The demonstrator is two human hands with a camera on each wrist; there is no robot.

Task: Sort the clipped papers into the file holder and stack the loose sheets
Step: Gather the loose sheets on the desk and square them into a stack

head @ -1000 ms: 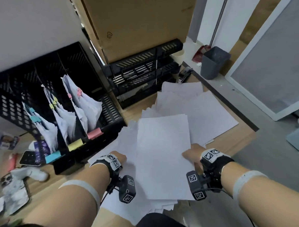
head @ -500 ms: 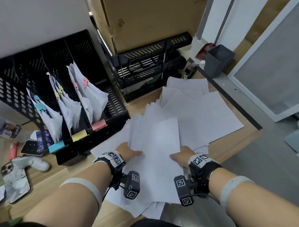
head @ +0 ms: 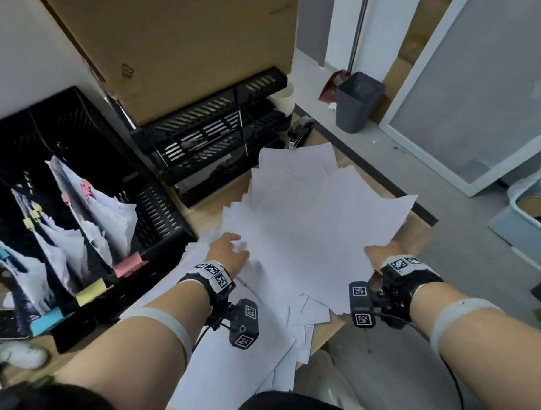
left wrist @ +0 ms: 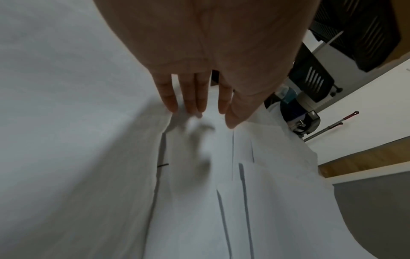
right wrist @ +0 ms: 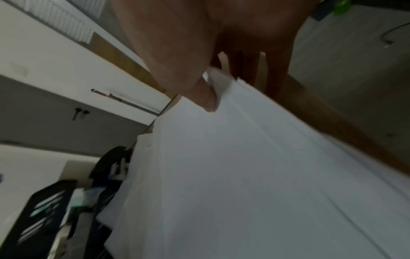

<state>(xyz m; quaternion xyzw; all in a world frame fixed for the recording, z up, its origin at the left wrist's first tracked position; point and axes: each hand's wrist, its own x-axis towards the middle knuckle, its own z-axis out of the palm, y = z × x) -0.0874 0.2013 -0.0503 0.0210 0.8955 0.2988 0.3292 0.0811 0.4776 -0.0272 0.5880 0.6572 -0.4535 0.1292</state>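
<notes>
Loose white sheets (head: 310,234) lie fanned over the wooden desk (head: 419,238). My left hand (head: 231,253) rests on their left part; in the left wrist view its straight fingers (left wrist: 190,105) touch the paper (left wrist: 221,201). My right hand (head: 386,252) pinches the sheets' right edge, thumb (right wrist: 208,103) on top and fingers underneath the paper (right wrist: 244,175). The black file holder (head: 158,209) stands at the left, with clipped papers (head: 102,221) upright in its slots under pink, yellow and blue clips.
A black stacked letter tray (head: 213,136) sits behind the sheets under a cardboard box (head: 178,47). A stapler (head: 300,129) is beside the tray. The desk's right edge drops to the floor, where a grey bin (head: 359,100) stands. A phone (head: 1,323) lies far left.
My hands have spread apart. The right hand went right to the outer edge of the sheets and gripped it; the left hand slid forward over the paper.
</notes>
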